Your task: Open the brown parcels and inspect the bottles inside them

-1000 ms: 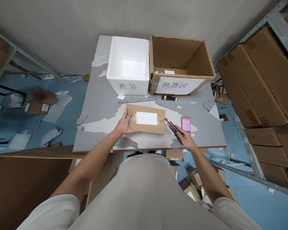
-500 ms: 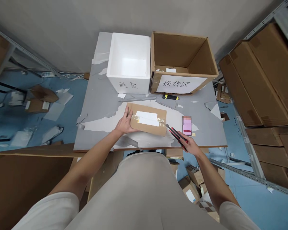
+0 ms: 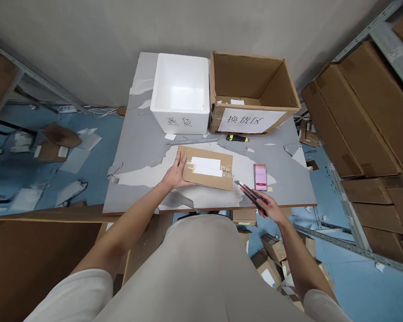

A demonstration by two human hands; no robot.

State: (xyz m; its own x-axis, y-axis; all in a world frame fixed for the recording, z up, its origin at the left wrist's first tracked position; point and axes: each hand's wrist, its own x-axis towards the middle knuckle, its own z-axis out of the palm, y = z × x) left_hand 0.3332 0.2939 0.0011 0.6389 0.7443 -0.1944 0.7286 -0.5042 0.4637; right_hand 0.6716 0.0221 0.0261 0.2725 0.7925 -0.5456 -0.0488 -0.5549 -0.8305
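A small taped cardboard box [image 3: 208, 181] with a white label [image 3: 206, 166] lies in the middle of the table. My left hand [image 3: 176, 173] grips its left end, the thumb along the near edge and the fingers spread at the far side. In my right hand [image 3: 269, 206] is a red and black utility knife [image 3: 250, 193], held closed-fingered. Its tip points at the box's lower right corner, a small gap away. Just beyond that hand lies a phone [image 3: 260, 177] with a pink screen.
Behind the box stand a white foam box [image 3: 179, 121] and a larger open carton [image 3: 215, 123], both with handwritten characters. A yellow and black cutter [image 3: 237, 138] lies before the carton. Torn grey covering shows on the table [image 3: 137, 154]. Stacked cartons [image 3: 366, 120] fill the right shelf.
My right hand has drawn the knife slightly down and to the right, away from the box's right end. The left hand keeps its place on the box. The view has shifted a little.
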